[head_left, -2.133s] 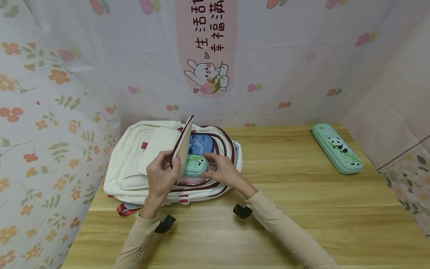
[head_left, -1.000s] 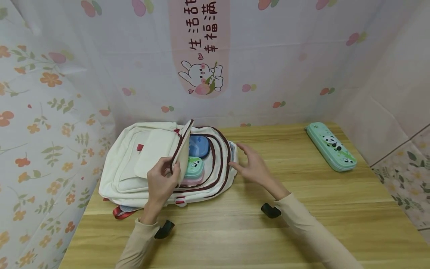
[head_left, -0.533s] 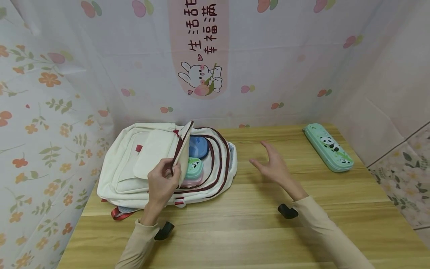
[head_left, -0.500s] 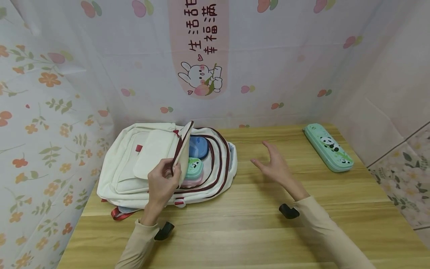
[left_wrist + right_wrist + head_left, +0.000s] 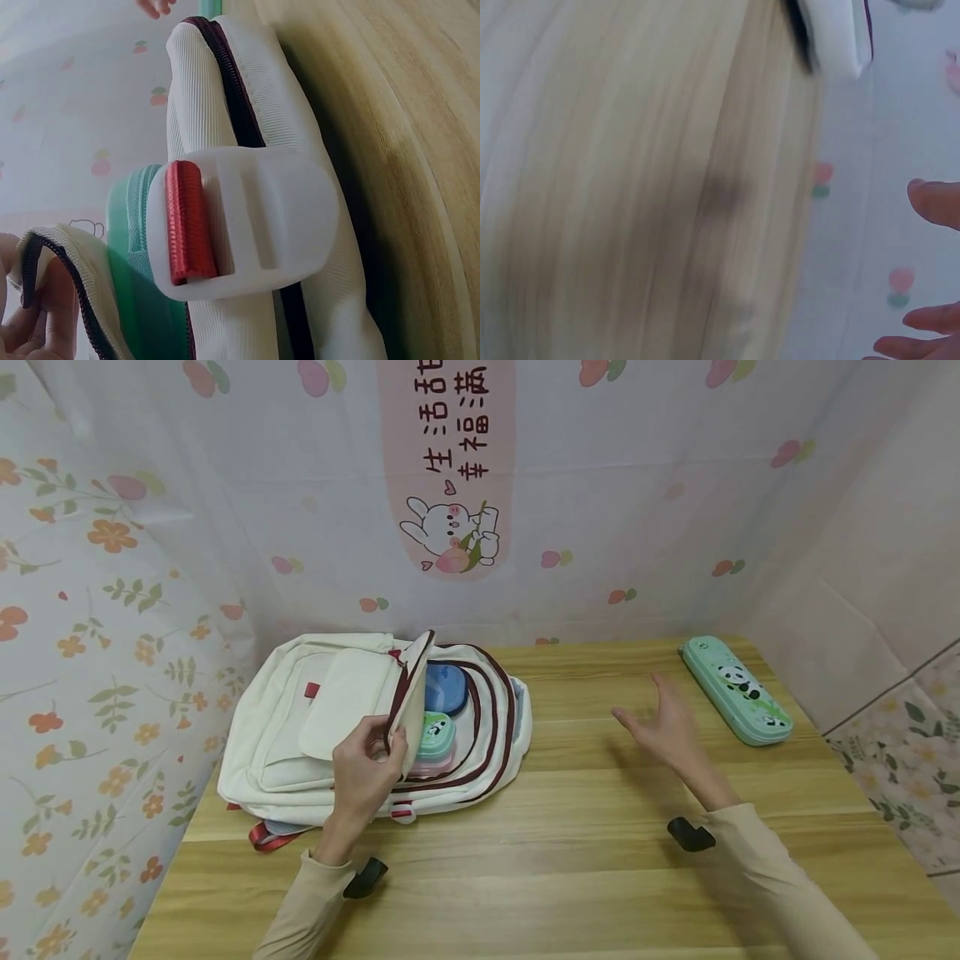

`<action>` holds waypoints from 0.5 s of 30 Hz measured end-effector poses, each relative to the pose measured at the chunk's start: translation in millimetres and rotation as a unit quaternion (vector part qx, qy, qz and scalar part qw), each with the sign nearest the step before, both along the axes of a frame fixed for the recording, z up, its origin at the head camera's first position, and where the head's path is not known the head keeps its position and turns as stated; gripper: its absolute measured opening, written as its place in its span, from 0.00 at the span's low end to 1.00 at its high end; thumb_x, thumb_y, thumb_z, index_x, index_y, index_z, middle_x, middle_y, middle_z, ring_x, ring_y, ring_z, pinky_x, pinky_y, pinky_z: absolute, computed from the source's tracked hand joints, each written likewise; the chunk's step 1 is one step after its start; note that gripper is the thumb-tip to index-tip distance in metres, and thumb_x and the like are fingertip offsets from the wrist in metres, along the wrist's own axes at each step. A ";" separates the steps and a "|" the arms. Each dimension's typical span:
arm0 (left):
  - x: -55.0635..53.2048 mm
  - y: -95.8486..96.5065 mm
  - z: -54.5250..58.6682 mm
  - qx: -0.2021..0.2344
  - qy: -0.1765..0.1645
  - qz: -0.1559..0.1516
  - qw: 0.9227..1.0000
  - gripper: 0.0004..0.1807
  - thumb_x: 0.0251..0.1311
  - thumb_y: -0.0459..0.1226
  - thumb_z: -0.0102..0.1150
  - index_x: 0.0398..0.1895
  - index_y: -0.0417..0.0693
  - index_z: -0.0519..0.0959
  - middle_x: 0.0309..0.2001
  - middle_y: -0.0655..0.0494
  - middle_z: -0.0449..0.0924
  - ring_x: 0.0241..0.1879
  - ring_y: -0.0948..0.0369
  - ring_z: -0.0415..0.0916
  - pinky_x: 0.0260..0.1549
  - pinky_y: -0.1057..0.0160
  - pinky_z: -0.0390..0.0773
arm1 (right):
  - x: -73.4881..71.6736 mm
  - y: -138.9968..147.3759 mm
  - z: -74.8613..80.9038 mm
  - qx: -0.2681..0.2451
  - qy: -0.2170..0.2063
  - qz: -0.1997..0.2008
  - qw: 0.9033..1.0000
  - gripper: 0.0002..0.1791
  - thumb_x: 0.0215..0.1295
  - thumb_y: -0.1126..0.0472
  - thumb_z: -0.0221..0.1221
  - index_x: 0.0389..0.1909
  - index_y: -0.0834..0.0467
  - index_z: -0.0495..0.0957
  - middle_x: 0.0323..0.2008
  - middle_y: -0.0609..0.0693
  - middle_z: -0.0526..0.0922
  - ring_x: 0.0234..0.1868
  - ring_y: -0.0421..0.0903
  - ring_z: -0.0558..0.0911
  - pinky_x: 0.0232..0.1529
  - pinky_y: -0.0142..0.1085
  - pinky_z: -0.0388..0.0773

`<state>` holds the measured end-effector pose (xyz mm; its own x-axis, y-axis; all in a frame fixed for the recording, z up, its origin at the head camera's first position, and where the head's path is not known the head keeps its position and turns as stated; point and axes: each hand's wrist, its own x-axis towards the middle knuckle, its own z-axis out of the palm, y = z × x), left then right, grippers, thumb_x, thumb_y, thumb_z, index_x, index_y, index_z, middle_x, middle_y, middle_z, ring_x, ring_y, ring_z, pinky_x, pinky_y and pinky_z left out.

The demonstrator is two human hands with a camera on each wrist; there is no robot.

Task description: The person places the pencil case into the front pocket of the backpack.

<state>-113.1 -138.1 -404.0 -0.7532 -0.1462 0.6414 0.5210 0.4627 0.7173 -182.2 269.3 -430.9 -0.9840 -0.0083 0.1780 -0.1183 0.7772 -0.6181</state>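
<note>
At far left we see a flowered cloth [image 5: 112,635], and beside it a cream bag [image 5: 281,747] lying on the table [image 5: 540,868], a red strap [image 5: 272,837] poking out at its near left corner. A small red tab [image 5: 311,690] sits on the bag's front. Next we find the left hand [image 5: 363,772], its thumb and fingers pinching the dark-edged flap [image 5: 412,714] and holding it up, tilted, so that we can see into the bag. Just right of the flap, in the opening, lie a blue case [image 5: 447,689] toward the back and, nearer us, a small green box [image 5: 435,737] with a panda on it, above something pink [image 5: 435,767]. On the bag's near side we make out a white buckle [image 5: 292,214] with red webbing through it. Behind, a pale cloth [image 5: 600,468] carries a rabbit print. Further right, well apart from the bag, the right hand [image 5: 667,731] hangs above the table, thumb and fingers spread, holding nothing. Just beyond it we see the long green case [image 5: 737,690], panda side up, lying slantwise near the table's back right corner, with a gap between it and the hand.
</note>
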 end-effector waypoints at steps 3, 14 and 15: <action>-0.3 0.8 0.0 -0.007 0.002 0.004 1.000 0.08 0.50 0.16 0.62 0.36 0.22 0.79 0.27 0.36 0.83 0.23 0.68 0.76 0.25 0.80 0.76 | -1.4 19.0 -2.5 0.004 0.007 -0.015 1.000 0.50 0.66 0.50 0.64 0.73 0.78 0.50 0.70 0.81 0.57 0.70 0.79 0.58 0.65 0.72 0.57; 0.2 3.1 0.4 -0.020 -0.001 0.014 1.000 0.09 0.49 0.16 0.63 0.36 0.23 0.80 0.28 0.36 0.83 0.23 0.66 0.75 0.24 0.77 0.76 | 1.8 65.6 -7.4 0.011 -0.020 -0.093 0.995 0.53 0.68 0.44 0.61 0.74 0.78 0.47 0.70 0.81 0.55 0.70 0.79 0.57 0.66 0.71 0.57; 0.0 3.2 -0.1 -0.019 -0.002 0.012 1.000 0.09 0.50 0.16 0.63 0.36 0.23 0.80 0.28 0.36 0.83 0.23 0.65 0.75 0.24 0.77 0.77 | 2.3 68.3 -8.0 0.013 -0.019 -0.100 0.995 0.54 0.67 0.43 0.61 0.74 0.78 0.47 0.70 0.81 0.56 0.70 0.79 0.57 0.66 0.71 0.56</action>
